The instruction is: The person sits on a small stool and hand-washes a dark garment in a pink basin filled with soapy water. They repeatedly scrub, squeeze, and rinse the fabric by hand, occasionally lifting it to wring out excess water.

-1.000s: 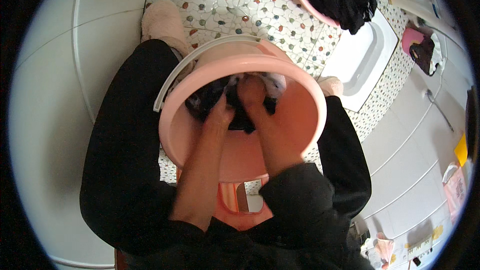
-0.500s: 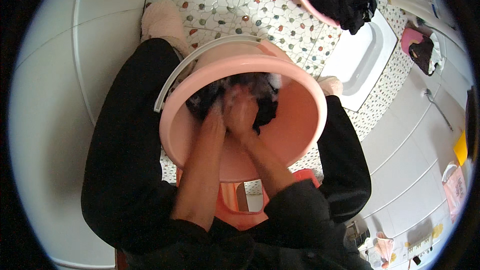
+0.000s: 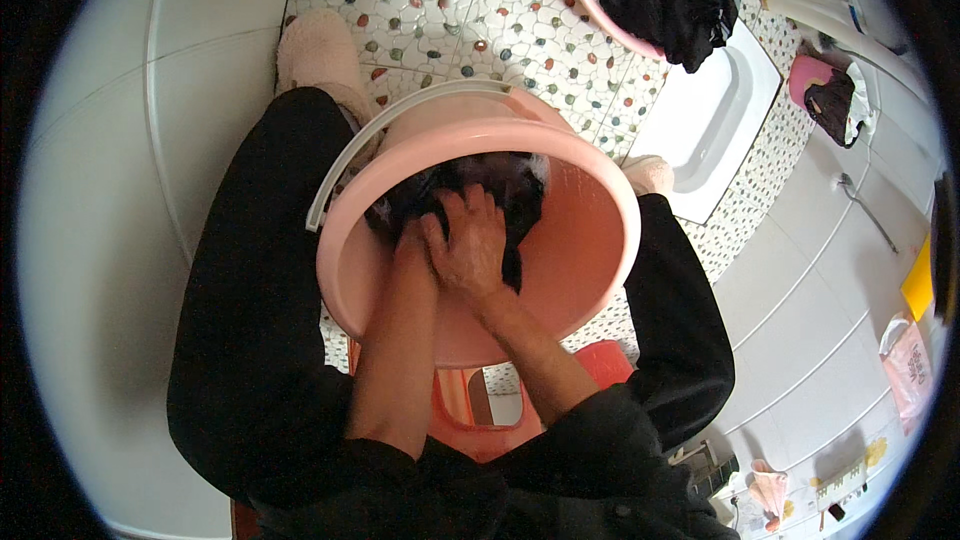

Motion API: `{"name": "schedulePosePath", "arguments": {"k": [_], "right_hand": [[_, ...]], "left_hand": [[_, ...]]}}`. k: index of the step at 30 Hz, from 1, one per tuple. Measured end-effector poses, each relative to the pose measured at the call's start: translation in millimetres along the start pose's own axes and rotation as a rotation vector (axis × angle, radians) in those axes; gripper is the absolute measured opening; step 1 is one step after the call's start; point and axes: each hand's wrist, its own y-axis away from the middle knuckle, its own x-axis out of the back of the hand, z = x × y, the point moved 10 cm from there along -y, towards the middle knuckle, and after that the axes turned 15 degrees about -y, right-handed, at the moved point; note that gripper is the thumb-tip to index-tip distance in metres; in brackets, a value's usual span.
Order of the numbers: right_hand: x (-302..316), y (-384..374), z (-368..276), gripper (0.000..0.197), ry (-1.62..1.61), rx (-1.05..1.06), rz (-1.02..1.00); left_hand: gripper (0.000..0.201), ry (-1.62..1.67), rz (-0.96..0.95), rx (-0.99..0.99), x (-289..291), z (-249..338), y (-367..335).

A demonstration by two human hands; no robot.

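Note:
A pink bucket [image 3: 590, 270] stands tilted between my knees, its mouth facing me. Black wet laundry [image 3: 522, 195] lies against its far inner wall, with a whitish sudsy patch at its right side. My right hand [image 3: 472, 245] is inside, back upward, its fingers curled down over the black laundry. Beside and partly under it, my left hand [image 3: 415, 238] reaches into the same cloth; its fingers are hidden by the right hand and the laundry.
The white bucket handle [image 3: 350, 155] rests along the far left rim. Beyond, a pink basin [image 3: 600, 10] of black clothes stands by a white squat toilet [image 3: 745, 90]. A red plastic stool [image 3: 490, 440] is below the bucket. A white wall [image 3: 100, 240] rises at left.
My right hand has drawn back a little toward me and its fingers now show on top of the laundry. The rubbing blur is gone. The whole view has shifted slightly.

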Motion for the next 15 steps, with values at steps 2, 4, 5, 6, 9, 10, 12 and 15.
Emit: {"name": "schedulePosePath", "arguments": {"k": [2, 4, 5, 6, 9, 10, 12, 15], "right_hand": [[-9.9, 5.7, -9.4, 0.034, -0.012, -0.087, -0.047], [-23.9, -17.0, 31.6, 0.035, -0.105, -0.276, -0.050], [-31.0, -28.4, 54.6, 0.035, -0.152, -0.374, -0.050], [-25.3, -46.3, 71.2, 0.036, -0.117, -0.307, 0.059], [-0.4, -70.5, 91.7, 0.038, -0.096, -0.110, 0.268], [10.4, -72.4, 101.0, 0.039, -0.133, -0.067, 0.290], [7.5, -79.5, 101.3, 0.040, -0.129, -0.149, 0.217], [5.9, -61.8, 90.0, 0.037, -0.084, -0.389, 0.121]], "left_hand": [[0.053, -0.008, 0.021, -0.023, 10.0, 4.2, 1.5], [0.052, -0.024, 0.046, -0.034, 3.5, 2.8, 1.1], [0.052, -0.034, 0.056, -0.039, -0.4, 3.8, -0.3], [0.052, -0.046, 0.054, -0.025, -8.9, 1.4, -10.8], [0.052, -0.078, 0.042, -0.024, -40.0, 2.6, -5.0], [0.051, -0.103, 0.032, -0.019, -52.6, -0.1, 5.1], [0.051, -0.090, 0.059, -0.050, -54.8, 8.7, 22.8], [0.050, -0.005, -0.053, -0.041, -41.9, 8.8, 5.5]]}}
